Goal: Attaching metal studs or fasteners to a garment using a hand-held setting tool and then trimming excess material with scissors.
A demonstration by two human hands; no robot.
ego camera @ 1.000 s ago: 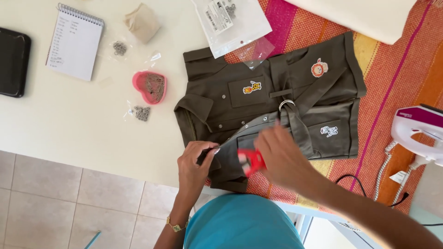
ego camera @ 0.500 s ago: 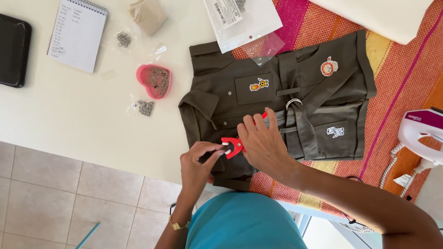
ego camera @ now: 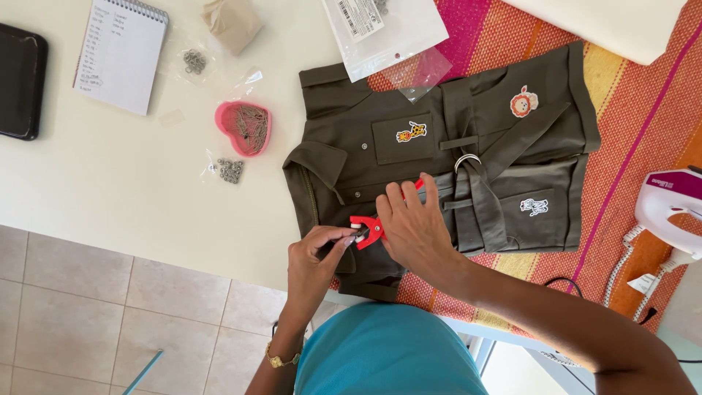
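Red snap pliers [ego camera: 376, 223] gripped in right hand [ego camera: 413, 227], left hand [ego camera: 314, 256] fingertips pinching their jaw end, olive shirt [ego camera: 439, 153] beneath

Turquoise top, bare forearms, gold bracelet [ego camera: 280, 359] on left wrist.

Clear labelled plastic bag [ego camera: 387, 29] lies above the shirt [ego camera: 351, 139]

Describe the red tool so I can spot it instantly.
Find the dark olive garment spread across the table's edge. At its lower left hem, the right hand grips red pliers, and the left hand touches their head. Nothing else on the garment is red.
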